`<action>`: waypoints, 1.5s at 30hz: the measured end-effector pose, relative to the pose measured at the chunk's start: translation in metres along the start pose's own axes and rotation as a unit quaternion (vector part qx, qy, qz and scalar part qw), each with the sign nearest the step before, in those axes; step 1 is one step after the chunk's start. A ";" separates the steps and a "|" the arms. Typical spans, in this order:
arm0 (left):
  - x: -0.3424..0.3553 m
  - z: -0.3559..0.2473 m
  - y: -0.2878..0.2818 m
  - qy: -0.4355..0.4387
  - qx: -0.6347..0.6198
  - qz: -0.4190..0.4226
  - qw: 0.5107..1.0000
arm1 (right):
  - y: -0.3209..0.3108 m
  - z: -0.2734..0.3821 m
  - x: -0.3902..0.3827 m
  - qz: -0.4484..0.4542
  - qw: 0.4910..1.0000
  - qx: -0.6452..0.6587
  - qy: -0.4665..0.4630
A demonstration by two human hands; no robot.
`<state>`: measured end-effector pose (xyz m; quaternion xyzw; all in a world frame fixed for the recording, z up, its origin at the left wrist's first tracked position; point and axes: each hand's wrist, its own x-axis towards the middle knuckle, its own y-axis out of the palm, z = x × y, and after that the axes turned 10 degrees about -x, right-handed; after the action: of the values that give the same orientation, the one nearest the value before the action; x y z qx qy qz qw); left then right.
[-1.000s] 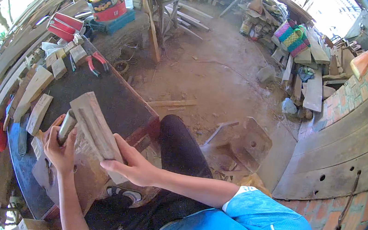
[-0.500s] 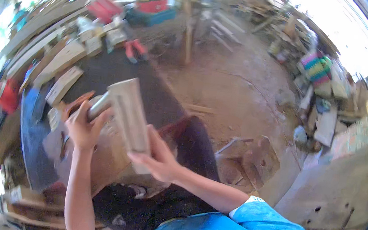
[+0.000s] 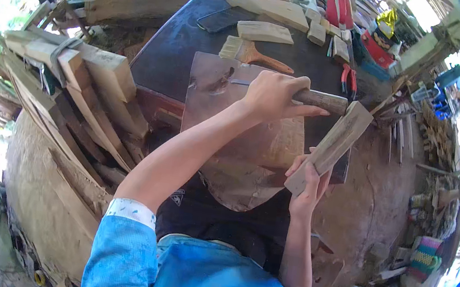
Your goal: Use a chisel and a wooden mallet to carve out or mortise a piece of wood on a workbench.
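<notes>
— What does the person's left hand (image 3: 273, 98) have?

— It is wrapped round a chisel-like tool (image 3: 324, 101). The wooden handle sticks out to the right of the fist, and a narrow metal blade (image 3: 240, 81) shows on its left side.

— And the right hand (image 3: 312, 183)?

— That one, lower and to the right of the left, grasps a squared wooden bar (image 3: 331, 148) near its bottom end. The bar slants up and away from the fingers, its top just beside the butt of the handle. Whether the two touch, one cannot tell.

— What lies under the left hand?

— A broad brown board (image 3: 206, 100), spread beneath that hand and its forearm, over the person's lap. It has a dark hollow to the left of the fist, near the blade. Whether the blade meets the surface there is hard to tell.

— Anything close by?

— A wide brush (image 3: 250, 53) lies just beyond the left hand, with a pale wood piece (image 3: 265, 32) farther out on the dark tabletop (image 3: 162, 59). Red-handled pliers (image 3: 350, 79) rest beyond the right hand, past the bar's top.

— And farther off?

— Thick beams (image 3: 90, 76) stand stacked well left of both hands.
</notes>
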<state>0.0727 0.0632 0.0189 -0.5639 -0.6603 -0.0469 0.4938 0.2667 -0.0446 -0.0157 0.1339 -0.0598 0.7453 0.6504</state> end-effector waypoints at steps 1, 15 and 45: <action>-0.001 0.000 -0.002 -0.005 0.003 0.010 1.000 | -0.001 0.000 -0.001 -0.001 1.000 0.004 0.007; 0.004 -0.001 -0.004 -0.077 -0.045 -0.073 0.993 | -0.012 0.059 0.030 -0.046 0.997 -0.060 0.005; 0.000 0.006 -0.003 -0.076 0.006 -0.093 0.993 | -0.017 0.066 0.025 -0.012 0.955 -0.279 0.097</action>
<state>0.0669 0.0663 0.0174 -0.4994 -0.7454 -0.0459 0.4392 0.2882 -0.0353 0.0526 -0.1247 -0.2001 0.7006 0.6734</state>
